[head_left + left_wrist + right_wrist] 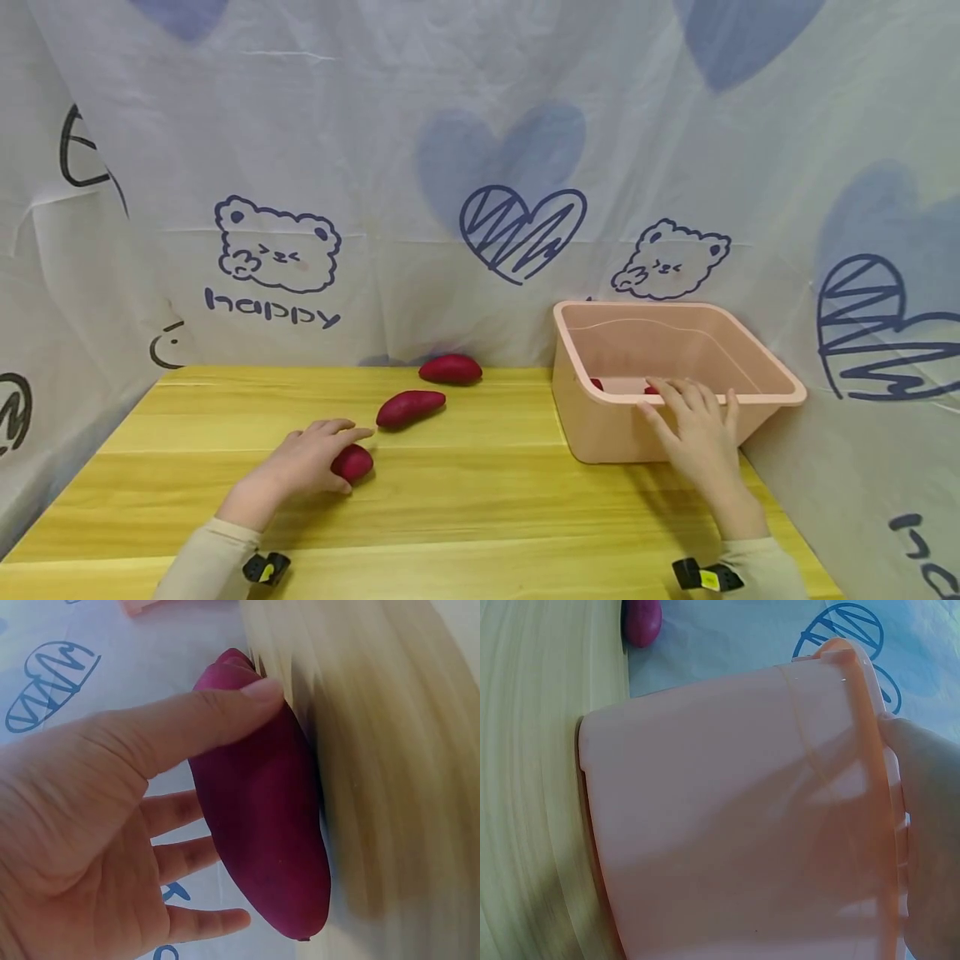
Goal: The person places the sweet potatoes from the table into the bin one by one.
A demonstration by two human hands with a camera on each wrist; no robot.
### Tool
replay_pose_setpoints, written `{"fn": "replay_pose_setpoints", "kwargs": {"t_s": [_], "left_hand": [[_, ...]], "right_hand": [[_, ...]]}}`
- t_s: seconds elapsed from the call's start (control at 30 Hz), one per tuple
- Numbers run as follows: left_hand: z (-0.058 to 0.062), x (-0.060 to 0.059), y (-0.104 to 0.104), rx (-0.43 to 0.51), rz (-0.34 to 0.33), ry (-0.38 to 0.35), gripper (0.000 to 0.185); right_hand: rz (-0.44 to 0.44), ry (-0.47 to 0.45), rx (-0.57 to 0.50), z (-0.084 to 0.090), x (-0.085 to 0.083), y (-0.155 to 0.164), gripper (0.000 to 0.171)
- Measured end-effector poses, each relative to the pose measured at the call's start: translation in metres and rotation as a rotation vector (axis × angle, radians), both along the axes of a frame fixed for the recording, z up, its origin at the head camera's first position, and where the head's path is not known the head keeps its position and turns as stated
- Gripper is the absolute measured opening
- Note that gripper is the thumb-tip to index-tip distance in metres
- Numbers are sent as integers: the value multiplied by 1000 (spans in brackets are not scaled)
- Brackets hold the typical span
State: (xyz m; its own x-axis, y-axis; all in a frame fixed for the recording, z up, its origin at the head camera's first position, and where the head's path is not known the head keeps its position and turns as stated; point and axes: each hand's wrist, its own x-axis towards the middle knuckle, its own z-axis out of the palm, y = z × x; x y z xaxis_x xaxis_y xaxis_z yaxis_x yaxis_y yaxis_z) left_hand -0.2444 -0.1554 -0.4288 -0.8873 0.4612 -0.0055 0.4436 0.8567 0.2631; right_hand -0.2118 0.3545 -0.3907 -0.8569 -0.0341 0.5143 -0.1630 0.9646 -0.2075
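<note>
My left hand (303,462) is around a purple-red sweet potato (352,463) close over the table at left. In the left wrist view the thumb lies across this sweet potato (259,802) near one end, and the other fingers reach along its far side. My right hand (699,429) is over the near rim of a pink plastic bin (630,433), fingers spread and pointing inward. The right wrist view has the thumb right at the rim of the bin (727,810). Red pieces (651,390) show inside the bin, mostly hidden by its wall and the hand.
Two more sweet potatoes lie on the wooden table (480,508): one (410,408) just beyond the left hand, another (451,369) at the back edge. A white printed cloth (390,167) hangs behind the table and along both sides. The bin stands at the back right.
</note>
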Motion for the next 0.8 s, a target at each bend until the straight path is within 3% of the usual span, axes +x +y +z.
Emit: {"fn": "replay_pose_setpoints", "kwargs": {"t_s": [0.33,0.8], "left_hand": [[-6,-1,-1,12,-15,-5,61],[-3,1,1,10,-20,-9,59]], "right_hand": [[-3,1,-4,0,0,-1,49],[-6,-4,-8,0,0,-1,48]]}}
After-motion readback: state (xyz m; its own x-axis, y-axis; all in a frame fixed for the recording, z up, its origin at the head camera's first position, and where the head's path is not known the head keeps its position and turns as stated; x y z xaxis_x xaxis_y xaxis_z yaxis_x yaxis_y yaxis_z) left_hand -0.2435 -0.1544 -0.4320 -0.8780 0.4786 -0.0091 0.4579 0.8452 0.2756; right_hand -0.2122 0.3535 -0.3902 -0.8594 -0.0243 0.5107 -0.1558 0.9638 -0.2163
